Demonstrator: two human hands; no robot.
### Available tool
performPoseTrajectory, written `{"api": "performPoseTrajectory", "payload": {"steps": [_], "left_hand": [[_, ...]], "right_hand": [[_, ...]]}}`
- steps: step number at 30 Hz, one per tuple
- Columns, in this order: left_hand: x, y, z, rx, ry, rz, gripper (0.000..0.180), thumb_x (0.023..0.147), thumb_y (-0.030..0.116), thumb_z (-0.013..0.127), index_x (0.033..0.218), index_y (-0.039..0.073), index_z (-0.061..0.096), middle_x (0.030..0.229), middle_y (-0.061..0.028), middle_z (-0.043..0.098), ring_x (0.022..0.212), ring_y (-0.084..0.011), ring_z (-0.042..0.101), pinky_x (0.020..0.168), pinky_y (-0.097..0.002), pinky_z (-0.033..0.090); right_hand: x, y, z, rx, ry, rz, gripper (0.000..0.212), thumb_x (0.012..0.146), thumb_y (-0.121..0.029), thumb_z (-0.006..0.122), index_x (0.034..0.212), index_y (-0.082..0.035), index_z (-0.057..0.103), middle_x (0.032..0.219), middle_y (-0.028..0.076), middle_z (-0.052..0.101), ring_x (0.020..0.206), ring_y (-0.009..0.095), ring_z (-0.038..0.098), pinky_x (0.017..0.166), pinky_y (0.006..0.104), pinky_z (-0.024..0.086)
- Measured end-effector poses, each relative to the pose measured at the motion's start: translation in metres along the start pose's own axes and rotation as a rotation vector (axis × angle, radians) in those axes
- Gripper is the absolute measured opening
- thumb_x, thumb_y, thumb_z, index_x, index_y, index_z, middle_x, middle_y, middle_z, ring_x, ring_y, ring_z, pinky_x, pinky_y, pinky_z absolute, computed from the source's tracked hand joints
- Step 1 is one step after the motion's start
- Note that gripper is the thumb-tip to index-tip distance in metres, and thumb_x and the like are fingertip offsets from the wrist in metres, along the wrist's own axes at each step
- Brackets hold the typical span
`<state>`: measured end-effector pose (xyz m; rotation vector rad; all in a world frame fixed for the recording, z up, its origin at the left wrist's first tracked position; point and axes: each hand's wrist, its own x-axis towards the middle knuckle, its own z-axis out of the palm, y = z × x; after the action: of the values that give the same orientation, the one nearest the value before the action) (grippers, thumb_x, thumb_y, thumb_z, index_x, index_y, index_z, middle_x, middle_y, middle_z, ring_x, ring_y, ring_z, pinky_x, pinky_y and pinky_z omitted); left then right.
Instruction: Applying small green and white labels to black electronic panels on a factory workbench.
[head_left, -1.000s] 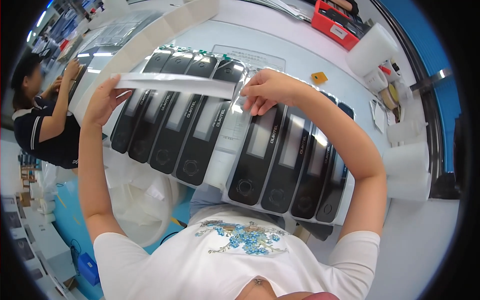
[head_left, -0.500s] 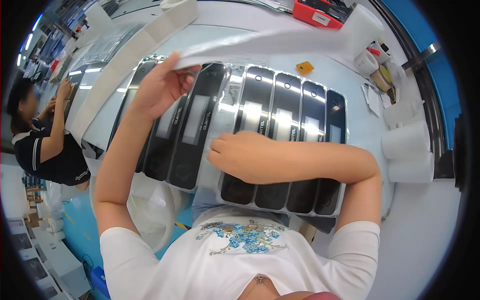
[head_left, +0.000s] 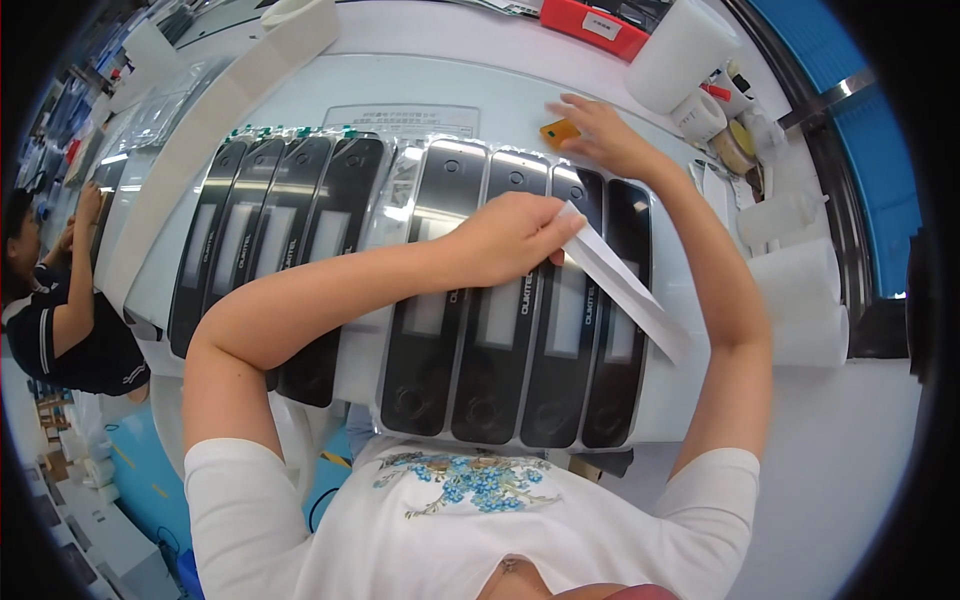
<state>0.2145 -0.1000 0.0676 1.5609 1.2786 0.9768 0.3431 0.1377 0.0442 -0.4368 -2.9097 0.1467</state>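
Observation:
My left hand (head_left: 515,238) reaches across to the right over a row of long black panels and pinches the end of a white strip (head_left: 625,280). The strip slants down toward the near right, over the rightmost panels. Each black panel (head_left: 485,390) has a rounded outline, a pale rectangular window and a small ring near its far end. Beyond the row, my right hand (head_left: 605,138) has its fingers spread. Its fingertips are at a small orange plastic piece (head_left: 560,132); whether they touch it I cannot tell.
A second group of black panels (head_left: 235,235) lies to the left, with a long off-white band (head_left: 215,150) beyond it. White rolls (head_left: 685,55) and tape stand at the right, near a red bin (head_left: 595,28). A co-worker (head_left: 70,290) sits at the far left.
My left hand has crossed from the upper left to the middle right and now holds the white strip. My right hand has gone from over the panels to the orange piece.

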Motion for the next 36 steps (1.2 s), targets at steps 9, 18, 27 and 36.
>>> {"api": "performPoseTrajectory", "payload": {"steps": [9, 18, 27, 36], "left_hand": [[0.055, -0.007, 0.019, 0.757, 0.160, 0.327, 0.029, 0.099, 0.031, 0.050, 0.086, 0.007, 0.063, 0.074, -0.0099, 0.064, 0.071, -0.0319, 0.066, 0.063, -0.0439, 0.053], [0.078, -0.010, 0.029, 0.884, 0.096, 0.148, 0.031, 0.099, 0.029, 0.050, 0.115, 0.007, 0.065, 0.088, -0.0096, 0.069, 0.069, -0.0304, 0.067, 0.060, -0.0410, 0.053], [0.078, -0.013, 0.029, 0.873, 0.156, 0.164, 0.031, 0.099, 0.028, 0.050, 0.114, 0.006, 0.066, 0.084, -0.0099, 0.068, 0.065, -0.0310, 0.065, 0.059, -0.0406, 0.053], [0.077, -0.018, 0.030, 0.950, 0.164, 0.275, 0.028, 0.094, 0.025, 0.057, 0.113, 0.005, 0.065, 0.075, -0.0089, 0.063, 0.061, -0.0294, 0.064, 0.052, -0.0381, 0.051]], "right_hand": [[-0.054, -0.022, -0.063, 0.410, 0.171, 0.361, 0.020, 0.089, -0.006, 0.064, 0.108, 0.001, 0.061, 0.088, 0.013, 0.070, 0.072, 0.020, 0.063, 0.069, 0.0308, 0.051], [-0.095, -0.049, -0.057, 0.326, 0.185, 0.439, 0.020, 0.088, -0.006, 0.063, 0.108, -0.001, 0.067, 0.095, 0.015, 0.070, 0.084, 0.029, 0.067, 0.075, 0.0335, 0.052], [-0.099, -0.054, -0.061, 0.180, 0.132, 0.436, 0.027, 0.087, -0.009, 0.066, 0.113, -0.004, 0.065, 0.095, 0.013, 0.070, 0.080, 0.029, 0.066, 0.071, 0.0359, 0.052], [-0.102, -0.055, -0.057, 0.126, 0.194, 0.308, 0.030, 0.086, -0.008, 0.065, 0.116, -0.008, 0.064, 0.087, 0.009, 0.066, 0.076, 0.026, 0.062, 0.067, 0.0358, 0.049]]}}
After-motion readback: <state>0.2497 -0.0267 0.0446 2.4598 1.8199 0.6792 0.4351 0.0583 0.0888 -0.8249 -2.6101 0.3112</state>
